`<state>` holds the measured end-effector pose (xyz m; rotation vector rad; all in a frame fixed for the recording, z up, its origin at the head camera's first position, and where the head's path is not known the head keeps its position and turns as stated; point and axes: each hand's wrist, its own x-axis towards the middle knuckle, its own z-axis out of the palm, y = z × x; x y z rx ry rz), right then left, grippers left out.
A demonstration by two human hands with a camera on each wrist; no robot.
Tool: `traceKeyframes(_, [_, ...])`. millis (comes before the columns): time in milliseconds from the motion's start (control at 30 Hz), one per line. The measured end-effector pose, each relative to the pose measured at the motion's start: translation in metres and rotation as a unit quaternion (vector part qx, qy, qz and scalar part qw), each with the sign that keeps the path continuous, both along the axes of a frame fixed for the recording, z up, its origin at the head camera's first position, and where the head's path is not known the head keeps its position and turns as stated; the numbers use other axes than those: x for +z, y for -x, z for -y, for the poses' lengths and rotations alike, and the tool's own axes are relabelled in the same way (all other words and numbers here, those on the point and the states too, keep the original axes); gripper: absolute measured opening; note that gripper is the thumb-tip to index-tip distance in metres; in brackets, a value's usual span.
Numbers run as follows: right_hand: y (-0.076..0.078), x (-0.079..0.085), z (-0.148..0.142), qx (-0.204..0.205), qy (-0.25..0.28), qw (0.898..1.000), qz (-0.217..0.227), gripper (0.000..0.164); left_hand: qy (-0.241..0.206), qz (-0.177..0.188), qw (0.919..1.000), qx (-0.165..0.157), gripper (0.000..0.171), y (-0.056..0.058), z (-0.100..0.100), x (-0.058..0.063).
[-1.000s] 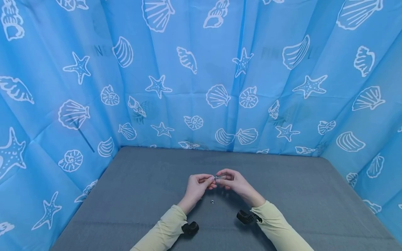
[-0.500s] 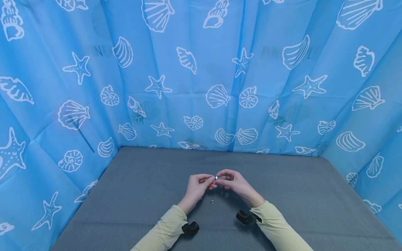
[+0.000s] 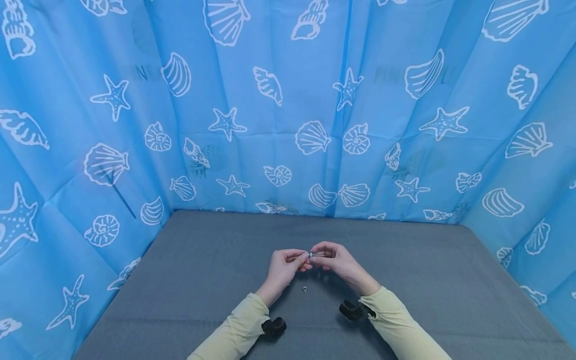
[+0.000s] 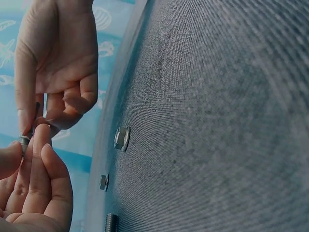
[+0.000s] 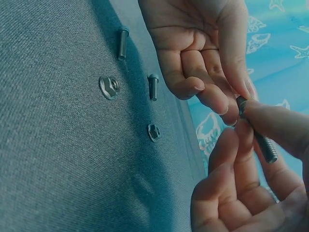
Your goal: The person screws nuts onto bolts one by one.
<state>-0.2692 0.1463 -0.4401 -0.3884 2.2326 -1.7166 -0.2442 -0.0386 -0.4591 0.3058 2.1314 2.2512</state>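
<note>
Both hands meet over the grey table around one small metal bolt (image 5: 266,146). My left hand (image 3: 281,272) pinches one end of it between thumb and fingers. My right hand (image 3: 344,265) pinches it from the other side, thumb and index finger close to the left fingertips. In the right wrist view the threaded shaft sticks out past the right thumb. A silver piece (image 4: 24,140) shows at the left fingertips, mostly covered, so whether it is a nut or the bolt head I cannot tell. Below the hands lies a flange nut (image 3: 304,289).
On the grey cloth-covered table (image 3: 216,240) lie two bolts (image 5: 122,44) and two flange nuts (image 5: 109,88), seen in the right wrist view. A blue curtain (image 3: 279,110) with white shells surrounds the table's back and sides. Black wrist cameras (image 3: 352,311) sit near the sleeves.
Both hands stay in nearly the same place, holding the bolt. The silver piece between the fingertips glints differently from frame to frame. The nut on the table has not moved.
</note>
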Motion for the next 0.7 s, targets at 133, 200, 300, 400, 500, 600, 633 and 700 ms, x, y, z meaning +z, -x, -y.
traceKeyframes(133, [0.003, -0.005, 0.0, -0.017, -0.023, 1.0, -0.003, 0.033, -0.001, -0.002, 1.0, -0.003, 0.02, -0.001, 0.0, 0.003])
traceKeyframes(200, [0.003, -0.007, 0.0, -0.021, -0.023, 0.999, -0.008, 0.035, -0.004, -0.001, 1.0, -0.002, 0.02, 0.005, 0.0, -0.006])
traceKeyframes(300, [0.004, -0.006, 0.0, -0.016, -0.01, 1.0, -0.014, 0.033, -0.005, 0.0, 1.0, -0.002, 0.022, 0.011, 0.0, -0.015])
traceKeyframes(400, [0.005, -0.007, -0.001, -0.007, -0.004, 1.0, -0.016, 0.03, 0.002, -0.009, 1.0, 0.0, 0.022, 0.012, 0.0, -0.016])
traceKeyframes(500, [0.005, -0.008, -0.001, -0.002, -0.006, 1.0, -0.013, 0.029, 0.01, -0.017, 0.9998, -0.003, 0.02, 0.012, 0.001, -0.016])
traceKeyframes(600, [0.004, -0.009, 0.0, -0.012, -0.016, 1.0, -0.008, 0.029, 0.017, -0.02, 0.9996, -0.01, 0.02, 0.012, 0.003, -0.015])
traceKeyframes(633, [0.003, -0.008, 0.001, -0.016, -0.021, 1.0, -0.01, 0.029, 0.016, -0.019, 0.9996, -0.013, 0.02, 0.012, 0.003, -0.015])
traceKeyframes(700, [0.002, -0.008, 0.003, -0.02, -0.034, 0.999, -0.023, 0.03, 0.016, -0.018, 0.9996, -0.015, 0.021, 0.012, 0.003, -0.015])
